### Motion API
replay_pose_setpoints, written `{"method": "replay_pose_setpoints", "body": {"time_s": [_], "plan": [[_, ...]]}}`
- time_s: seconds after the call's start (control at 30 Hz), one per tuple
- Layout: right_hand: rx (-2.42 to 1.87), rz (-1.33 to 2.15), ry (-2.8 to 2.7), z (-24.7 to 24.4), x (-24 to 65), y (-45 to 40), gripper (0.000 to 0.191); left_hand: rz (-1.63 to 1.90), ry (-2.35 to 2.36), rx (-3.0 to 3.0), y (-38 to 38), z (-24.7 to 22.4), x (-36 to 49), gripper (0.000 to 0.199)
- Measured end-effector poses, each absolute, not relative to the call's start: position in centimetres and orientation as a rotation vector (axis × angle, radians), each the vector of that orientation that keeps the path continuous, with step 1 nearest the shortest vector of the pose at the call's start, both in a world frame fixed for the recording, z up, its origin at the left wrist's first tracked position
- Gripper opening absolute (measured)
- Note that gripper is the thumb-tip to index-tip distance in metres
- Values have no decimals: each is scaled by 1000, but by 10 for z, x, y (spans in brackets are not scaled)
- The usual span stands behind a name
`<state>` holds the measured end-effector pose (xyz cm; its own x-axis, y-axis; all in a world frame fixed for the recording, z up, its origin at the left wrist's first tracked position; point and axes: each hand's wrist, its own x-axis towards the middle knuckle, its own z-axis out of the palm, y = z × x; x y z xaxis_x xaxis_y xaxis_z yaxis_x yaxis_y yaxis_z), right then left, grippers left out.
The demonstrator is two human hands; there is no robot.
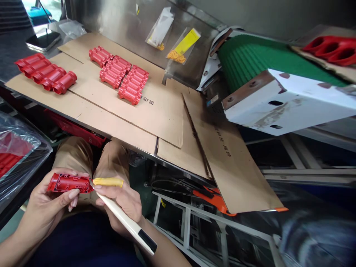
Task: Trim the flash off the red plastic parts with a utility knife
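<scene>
My left hand grips a red plastic part above my lap, its molded face with dark outlines turned up. In my right hand is a long white-handled tool with a black end. Its thin tip meets the right end of the red part. A yellow cover wraps one finger of my right hand. On the cardboard lie a row of red tubular parts at the left and grouped red parts further right.
Plastic bags with yellow pieces lie at the back, and a phone at the back left. A green conveyor belt stands at the right, above orange-handled scissors or pliers. A plastic-lined bin is at the left.
</scene>
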<state>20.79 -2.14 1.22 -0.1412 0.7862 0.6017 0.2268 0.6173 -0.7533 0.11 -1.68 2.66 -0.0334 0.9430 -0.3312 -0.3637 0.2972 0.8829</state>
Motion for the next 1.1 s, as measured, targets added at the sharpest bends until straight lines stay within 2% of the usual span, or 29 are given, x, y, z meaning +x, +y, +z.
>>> {"method": "replay_pose_setpoints", "body": {"time_s": [0.27,0.37,0.43,0.5,0.7,0.77,0.87,0.97,1.1], "plan": [[-915,741,-1685,9,209,-23,16,1202,1175,596,-19,26,4,36],[-826,607,-1861,7,216,-16,27,1153,1154,612,-13,27,7,33],[-766,440,-2012,9,221,-12,38,1086,1144,566,-8,28,8,46],[-722,365,-2103,14,223,-12,41,1017,1154,491,-4,28,8,52],[-563,951,-1755,28,219,-27,16,1131,1168,521,-6,28,8,36],[-708,865,-1695,26,216,-28,15,1203,1178,610,-11,26,5,34],[-897,607,-1695,18,211,-26,30,1207,1271,773,-19,26,3,32],[-864,467,-1716,12,205,-24,39,1215,1374,885,-24,29,4,30],[-865,433,-1731,11,201,-24,39,1213,1398,920,-26,32,6,30]]}}
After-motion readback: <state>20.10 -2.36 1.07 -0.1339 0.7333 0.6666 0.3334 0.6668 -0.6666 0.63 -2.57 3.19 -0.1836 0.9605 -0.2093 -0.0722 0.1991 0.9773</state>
